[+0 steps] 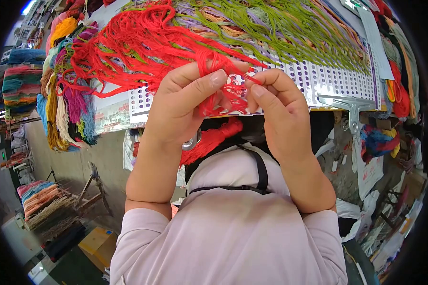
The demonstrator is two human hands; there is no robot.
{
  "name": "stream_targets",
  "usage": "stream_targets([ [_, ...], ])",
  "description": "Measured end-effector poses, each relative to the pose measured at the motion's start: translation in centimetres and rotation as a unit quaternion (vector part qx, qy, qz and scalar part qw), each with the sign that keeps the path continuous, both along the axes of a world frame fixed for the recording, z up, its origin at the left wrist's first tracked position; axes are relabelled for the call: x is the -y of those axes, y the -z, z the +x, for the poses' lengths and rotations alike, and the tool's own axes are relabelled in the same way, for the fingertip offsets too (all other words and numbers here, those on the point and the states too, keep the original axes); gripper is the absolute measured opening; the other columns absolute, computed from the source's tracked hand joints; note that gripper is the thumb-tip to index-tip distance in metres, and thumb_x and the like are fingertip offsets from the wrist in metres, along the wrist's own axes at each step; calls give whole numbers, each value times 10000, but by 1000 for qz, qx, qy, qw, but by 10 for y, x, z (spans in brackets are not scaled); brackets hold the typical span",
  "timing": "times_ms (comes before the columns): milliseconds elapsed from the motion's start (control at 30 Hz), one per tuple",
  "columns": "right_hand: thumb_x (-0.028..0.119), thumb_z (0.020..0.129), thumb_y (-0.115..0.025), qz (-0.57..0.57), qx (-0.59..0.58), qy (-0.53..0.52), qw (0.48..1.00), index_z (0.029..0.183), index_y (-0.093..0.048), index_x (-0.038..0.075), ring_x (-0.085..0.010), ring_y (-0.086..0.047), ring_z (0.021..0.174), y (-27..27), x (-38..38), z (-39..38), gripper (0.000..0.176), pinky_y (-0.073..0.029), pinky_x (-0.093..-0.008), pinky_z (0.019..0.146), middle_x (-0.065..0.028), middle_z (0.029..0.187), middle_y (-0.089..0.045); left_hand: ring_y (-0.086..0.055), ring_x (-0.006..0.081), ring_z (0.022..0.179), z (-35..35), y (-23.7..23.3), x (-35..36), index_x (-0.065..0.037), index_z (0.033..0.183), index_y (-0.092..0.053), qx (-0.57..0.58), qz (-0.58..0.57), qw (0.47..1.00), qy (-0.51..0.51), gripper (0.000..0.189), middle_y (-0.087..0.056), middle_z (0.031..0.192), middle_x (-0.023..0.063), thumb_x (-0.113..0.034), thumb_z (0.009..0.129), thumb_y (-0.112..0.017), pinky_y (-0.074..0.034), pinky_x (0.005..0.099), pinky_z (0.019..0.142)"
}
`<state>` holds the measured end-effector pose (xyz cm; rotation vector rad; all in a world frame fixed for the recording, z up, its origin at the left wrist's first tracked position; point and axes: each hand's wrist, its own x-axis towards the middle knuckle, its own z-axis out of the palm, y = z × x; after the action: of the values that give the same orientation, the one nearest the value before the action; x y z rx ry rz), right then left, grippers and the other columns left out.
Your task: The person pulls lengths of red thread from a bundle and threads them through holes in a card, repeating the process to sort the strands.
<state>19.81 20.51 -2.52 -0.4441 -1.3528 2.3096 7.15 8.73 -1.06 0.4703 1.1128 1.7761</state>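
Note:
Red yarn (133, 45) lies in a loose tangle over the table's left half and runs up into both hands. Strands are looped round the fingers of my left hand (188, 92), which is closed on them with the thumb on top. Just to its right, my right hand (278, 102) pinches red strands between thumb and fingertips. A web of thin red threads stretches between the two hands. Under and beyond the hands is a white board with rows of dark holes (337, 83). Green and lilac yarn (280, 31) covers the board's far part.
Multicoloured yarn hanks (64, 102) hang off the table's left edge. A metal clip (349, 104) sits on the board's near right edge. A red bundle (211, 140) hangs below the table edge near my body. More yarn (399, 90) hangs at the right.

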Motion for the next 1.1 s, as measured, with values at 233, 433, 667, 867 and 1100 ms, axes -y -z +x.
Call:
stream_targets([
  [233, 57, 794, -662, 158, 97, -47, 982, 890, -582, -24, -41, -428, 624, -7, 4, 1, 149, -381, -207, 594, 14, 759, -587, -628, 148, 880, 2, -2, -1, 69, 1137, -578, -25, 1, 1000, 14, 302, -636, 1063, 145, -124, 912, -519, -504, 276, 735],
  [433, 61, 794, -671, 185, 49, -9, 981, 804, -621, -20, -56, -495, 638, 1, 6, 3, 95, -420, -229, 603, -2, 759, -616, -628, 130, 876, 7, -3, -3, 47, 1153, -582, -16, 7, 999, -34, 303, -645, 1050, 106, -136, 918, -529, -492, 272, 770],
  [667, 93, 843, -645, 89, 56, -41, 994, 875, -658, -30, -78, -569, 705, -3, 6, 10, 128, -454, -230, 644, -44, 762, -650, -623, 136, 877, 12, 2, -1, 59, 1209, -534, -63, 48, 995, -52, 445, -650, 1024, 88, -130, 826, -658, -487, 301, 786],
  [867, 116, 867, -628, 89, 36, -30, 995, 871, -659, -27, -78, -569, 705, -1, 7, 13, 147, -456, -228, 647, -48, 750, -646, -605, 130, 885, 10, -2, 4, 48, 1258, -490, -81, 28, 996, -14, 512, -634, 960, 66, -22, 790, -685, -496, 284, 809],
  [1100, 129, 878, -621, 72, 33, -17, 997, 876, -648, -22, -63, -548, 689, -4, 9, 16, 154, -433, -216, 629, -39, 740, -631, -601, 138, 922, 12, -2, 5, 54, 1295, -447, -83, 46, 995, -12, 574, -632, 987, 72, 1, 776, -687, -488, 282, 832],
])
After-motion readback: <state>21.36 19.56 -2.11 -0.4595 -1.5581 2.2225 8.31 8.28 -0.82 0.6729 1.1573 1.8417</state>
